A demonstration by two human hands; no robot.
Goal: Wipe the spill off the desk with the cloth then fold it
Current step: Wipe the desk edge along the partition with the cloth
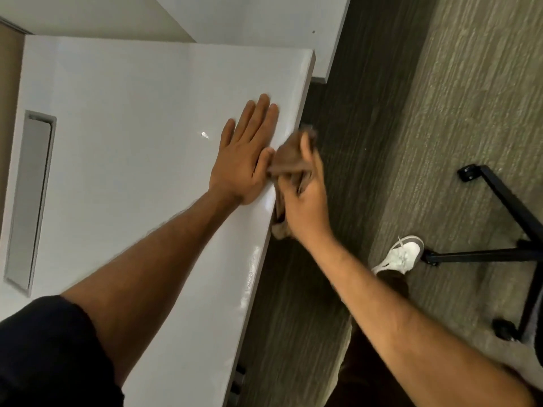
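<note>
My left hand (245, 154) lies flat and palm down on the glossy white desk (132, 148), fingers spread, close to the desk's right edge. Right beside it, my right hand (305, 198) grips a crumpled brown cloth (289, 155) at that edge. Part of the cloth rests on the desk next to my left thumb, and part hangs down over the edge below my right hand. The cloth and right hand are blurred. A small wet glint (204, 134) shows on the desk just left of my left hand.
A grey recessed cable tray (29, 198) runs along the desk's left side. White partition panels (258, 19) stand behind the desk. A black wheeled chair base (505, 251) sits on the carpet at right, near my white shoe (399, 255).
</note>
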